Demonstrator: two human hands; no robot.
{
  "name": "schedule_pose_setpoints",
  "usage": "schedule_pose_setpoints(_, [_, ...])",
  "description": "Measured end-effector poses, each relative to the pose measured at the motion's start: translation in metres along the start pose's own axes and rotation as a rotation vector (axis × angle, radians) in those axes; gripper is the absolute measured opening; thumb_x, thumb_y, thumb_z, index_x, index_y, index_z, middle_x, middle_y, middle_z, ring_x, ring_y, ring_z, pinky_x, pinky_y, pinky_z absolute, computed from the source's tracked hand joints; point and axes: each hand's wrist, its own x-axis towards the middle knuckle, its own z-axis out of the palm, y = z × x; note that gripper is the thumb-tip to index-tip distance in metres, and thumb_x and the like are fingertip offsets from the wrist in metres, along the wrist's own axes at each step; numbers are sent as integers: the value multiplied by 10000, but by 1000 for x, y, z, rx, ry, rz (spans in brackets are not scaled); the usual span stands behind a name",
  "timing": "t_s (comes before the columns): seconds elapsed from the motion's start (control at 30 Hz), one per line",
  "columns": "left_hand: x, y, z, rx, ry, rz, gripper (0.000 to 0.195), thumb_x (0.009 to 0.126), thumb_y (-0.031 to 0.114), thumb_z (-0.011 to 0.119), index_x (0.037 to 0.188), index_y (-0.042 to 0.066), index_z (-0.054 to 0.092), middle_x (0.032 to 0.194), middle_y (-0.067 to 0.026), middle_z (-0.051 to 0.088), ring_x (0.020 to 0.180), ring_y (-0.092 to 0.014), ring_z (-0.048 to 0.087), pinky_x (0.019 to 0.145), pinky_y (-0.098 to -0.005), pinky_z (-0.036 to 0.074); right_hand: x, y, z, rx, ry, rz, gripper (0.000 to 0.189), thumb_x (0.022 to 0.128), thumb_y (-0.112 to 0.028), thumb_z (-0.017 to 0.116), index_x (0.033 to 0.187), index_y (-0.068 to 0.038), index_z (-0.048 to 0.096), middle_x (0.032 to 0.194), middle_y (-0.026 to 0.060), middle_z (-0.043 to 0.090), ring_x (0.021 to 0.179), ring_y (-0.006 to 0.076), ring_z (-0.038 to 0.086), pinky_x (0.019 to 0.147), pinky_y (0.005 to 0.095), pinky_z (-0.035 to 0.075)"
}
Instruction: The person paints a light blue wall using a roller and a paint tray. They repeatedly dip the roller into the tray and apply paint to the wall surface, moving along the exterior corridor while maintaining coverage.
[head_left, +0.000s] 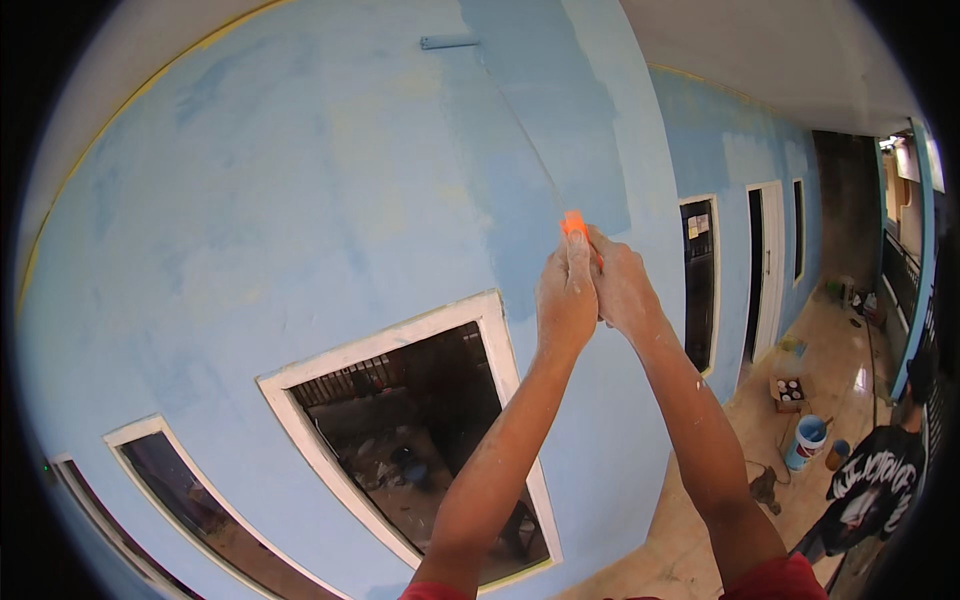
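Observation:
Both of my hands grip the orange handle (574, 222) of a paint roller, held up in front of a light blue wall (375, 187). My left hand (568, 296) is on the near side, thumb along the handle; my right hand (622, 281) closes round it just to the right. A thin metal rod runs from the handle up and leftward to the blue roller head (448, 43), which lies against the upper wall. A darker blue band (555, 150) of paint covers the wall to the right of and below the roller head. Both hands are dusted with pale residue.
A white-framed window (401, 322) is below, with narrower windows (157, 424) to its left. On the tiled floor (675, 555) at right stand a paint bucket (806, 442), a carton of cans (787, 394) and a dark cloth (765, 487). A person in a black shirt (877, 472) is at the right edge.

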Motion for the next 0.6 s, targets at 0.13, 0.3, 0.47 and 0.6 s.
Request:
schedule_pose_setpoints(0.13, [-38,-18,1,103,7,6,550,1116,476,391,1085,-11,643,895,-133,637,838,-256,600,783,-417,480,-26,55,23,-63,94,-178,408,1046,-259,526,1423,-102,529,896,263,715,843,496,681,759,543,541])
schedule_pose_setpoints(0.3, [-87,-80,8,121,81,76,550,1118,470,407,1044,-19,650,888,-128,638,829,-242,596,784,-406,483,-88,104,53,-136,59,-52,445,1047,-242,510,1472,-114,482,863,250,722,828,488,693,759,564,548])
schedule_pose_setpoints(0.47, [-58,-39,-3,54,29,-25,638,1106,533,409,894,-27,629,759,-58,556,719,-146,485,658,-350,426,-56,67,38,-139,101,-110,443,1048,-252,522,1468,-124,462,822,256,712,793,494,685,728,577,538])
schedule_pose_setpoints(0.6, [-80,-61,-4,166,46,-69,569,1104,478,451,954,-34,648,815,-112,610,765,-204,554,713,-380,467,-77,85,48,-159,54,-85,496,1024,-228,542,1503,-172,425,798,249,704,770,499,678,700,586,530])
